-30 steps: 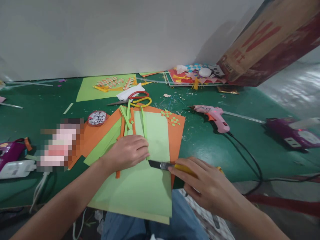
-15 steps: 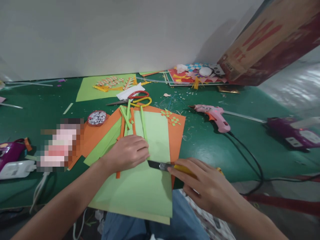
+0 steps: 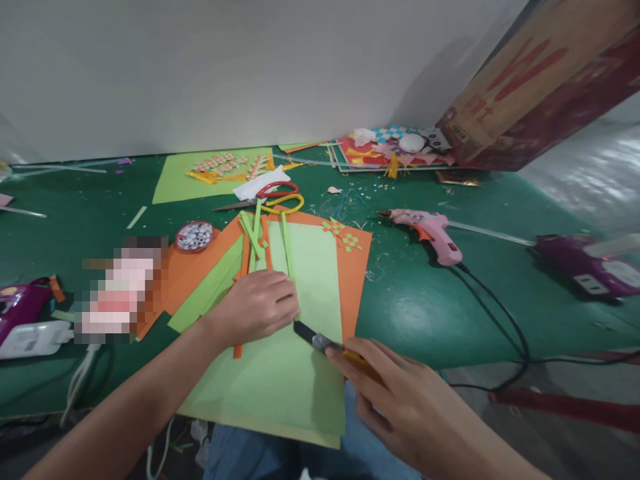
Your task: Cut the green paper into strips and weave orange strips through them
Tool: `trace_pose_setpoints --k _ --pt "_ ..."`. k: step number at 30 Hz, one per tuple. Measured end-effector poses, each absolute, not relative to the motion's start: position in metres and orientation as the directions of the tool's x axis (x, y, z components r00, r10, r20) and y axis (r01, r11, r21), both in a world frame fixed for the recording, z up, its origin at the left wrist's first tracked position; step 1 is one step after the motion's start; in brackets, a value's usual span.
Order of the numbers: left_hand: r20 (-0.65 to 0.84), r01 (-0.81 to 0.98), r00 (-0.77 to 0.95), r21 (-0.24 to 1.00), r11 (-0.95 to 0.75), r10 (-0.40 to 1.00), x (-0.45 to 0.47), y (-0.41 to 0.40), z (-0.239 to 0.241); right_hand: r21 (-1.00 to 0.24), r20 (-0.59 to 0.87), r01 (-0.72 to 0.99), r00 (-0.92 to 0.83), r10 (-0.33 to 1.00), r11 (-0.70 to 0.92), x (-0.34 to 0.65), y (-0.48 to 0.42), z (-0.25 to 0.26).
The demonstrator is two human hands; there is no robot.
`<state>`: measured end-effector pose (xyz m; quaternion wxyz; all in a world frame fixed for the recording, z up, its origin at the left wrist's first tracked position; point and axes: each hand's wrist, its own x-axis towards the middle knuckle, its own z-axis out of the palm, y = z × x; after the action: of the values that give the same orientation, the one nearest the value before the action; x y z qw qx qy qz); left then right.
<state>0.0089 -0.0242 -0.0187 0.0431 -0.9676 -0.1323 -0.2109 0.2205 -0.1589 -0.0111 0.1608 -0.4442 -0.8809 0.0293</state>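
Observation:
My right hand (image 3: 395,393) is closed round the yellow handle of a utility knife (image 3: 320,341), its dark blade reaching left across the light green paper (image 3: 280,393). My left hand (image 3: 265,303), fingers curled together, presses on the paper and pins a narrow green paper strip (image 3: 287,247). The blade tip is just below its fingertips, by the strip's lower end; whether it touches the strip I cannot tell. Loose orange strips (image 3: 245,257) and green strips (image 3: 255,230) lie beyond the left hand. An orange sheet (image 3: 357,287) shows from under the green paper.
Scissors (image 3: 280,200) with red and yellow handles lie beyond the paper. A pink glue gun (image 3: 430,233) with a black cord is on the right. At left are a round box of googly eyes (image 3: 195,237) and a blurred-out object (image 3: 123,287). A carton (image 3: 540,87) stands at the back right.
My right hand has shifted slightly down and left, and the knife is now tilted more steeply, its handle end lower. The left hand has stayed in place.

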Motion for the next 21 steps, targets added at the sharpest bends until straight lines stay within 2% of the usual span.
trace_pose_setpoints --k 16,19,21 --pt "0.423 0.265 0.875 -0.015 -0.964 0.234 0.0099 -0.024 -0.0188 -0.199 0.282 0.778 -0.537 0.795 0.596 0.2204 -0.1561 -0.0133" --pt "0.425 0.265 0.87 0.028 -0.964 0.252 0.0088 -0.0237 -0.02 -0.209 0.288 0.781 -0.526 0.8 0.589 0.2206 -0.1546 -0.0122" --pt "0.421 0.265 0.862 0.102 -0.959 0.283 0.0071 -0.0226 -0.0198 -0.211 0.293 0.781 -0.523 0.8 0.588 0.2207 -0.1543 -0.0113"
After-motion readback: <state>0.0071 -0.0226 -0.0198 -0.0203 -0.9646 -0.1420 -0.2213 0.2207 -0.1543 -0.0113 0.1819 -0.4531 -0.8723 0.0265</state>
